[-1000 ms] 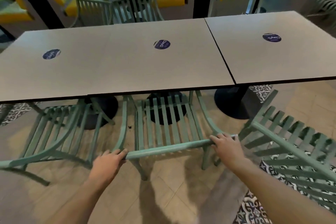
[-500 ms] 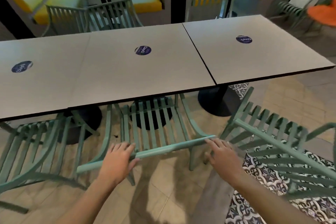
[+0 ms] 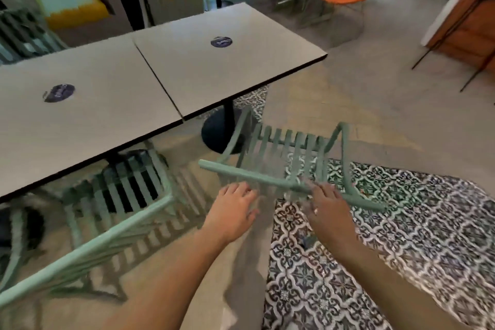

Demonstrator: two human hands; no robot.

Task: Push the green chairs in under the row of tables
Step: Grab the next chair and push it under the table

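From the head view, a green slatted chair point(image 3: 292, 158) stands in the middle of the frame, out on the floor just beside the end table point(image 3: 241, 67), not under it. Both hands reach for its top rail. The left hand point(image 3: 233, 211) hovers just short of the rail, fingers relaxed. The right hand point(image 3: 328, 209) touches the rail, fingers extended; the picture is blurred there. At lower left, another green chair point(image 3: 120, 195) sits tucked beneath the neighbouring table point(image 3: 88, 115).

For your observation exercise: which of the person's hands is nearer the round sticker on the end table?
Left. The left hand lies closer below the round sticker on the end table; the right hand lies further right.
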